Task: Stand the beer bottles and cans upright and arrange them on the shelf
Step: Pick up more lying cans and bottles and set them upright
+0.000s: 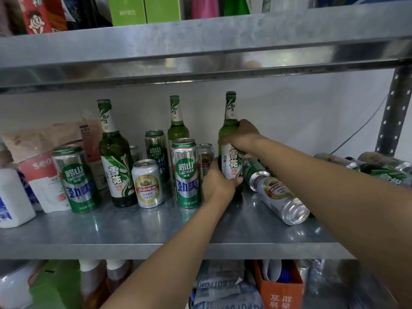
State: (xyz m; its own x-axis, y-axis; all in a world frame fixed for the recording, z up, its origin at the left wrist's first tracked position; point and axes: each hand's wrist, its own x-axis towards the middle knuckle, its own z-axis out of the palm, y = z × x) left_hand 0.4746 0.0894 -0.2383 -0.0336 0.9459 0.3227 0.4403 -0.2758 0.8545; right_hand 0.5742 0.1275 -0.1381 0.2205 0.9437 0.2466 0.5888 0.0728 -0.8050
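Both hands hold one green beer bottle (230, 130) upright on the metal shelf (133, 228). My left hand (217, 181) grips its lower body near the base. My right hand (242, 136) wraps its shoulder above the label. Left of it stand two more green bottles (116, 157) (177, 126), tall green cans (74, 179) (186, 172) (156, 150) and a short silver can (147, 184). A silver can (281, 199) and a green can (254, 171) lie on their sides just right of the held bottle. More cans (379, 166) lie at the far right.
Snack bags and a white pack (13, 197) crowd the shelf's left end. The upper shelf's steel edge (200, 52) hangs close above the bottle tops. A perforated upright post (394, 108) stands at the right. Boxes and bottles fill the shelf below.
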